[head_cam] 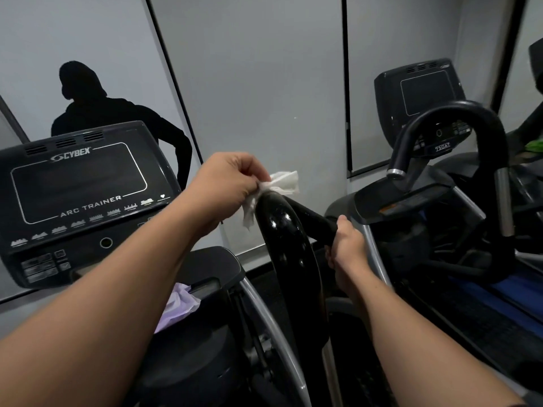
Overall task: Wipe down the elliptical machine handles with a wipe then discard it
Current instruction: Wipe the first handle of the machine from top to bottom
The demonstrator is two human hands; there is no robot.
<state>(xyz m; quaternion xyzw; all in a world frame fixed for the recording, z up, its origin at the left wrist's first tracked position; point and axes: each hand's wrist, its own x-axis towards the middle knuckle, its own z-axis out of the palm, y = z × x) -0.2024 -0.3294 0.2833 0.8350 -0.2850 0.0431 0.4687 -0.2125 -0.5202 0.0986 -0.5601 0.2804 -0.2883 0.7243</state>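
Left hand (226, 183) pinches the wipe (276, 189) at the top of the glossy black handle (285, 245), right hand (346, 245) clenched around its far branch; best to wrap wipe fully and drag downward.

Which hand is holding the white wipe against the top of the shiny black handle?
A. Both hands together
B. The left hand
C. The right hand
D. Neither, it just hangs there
B: the left hand pinches the wipe at the top of the handle, while the right hand grips the handle's far side.
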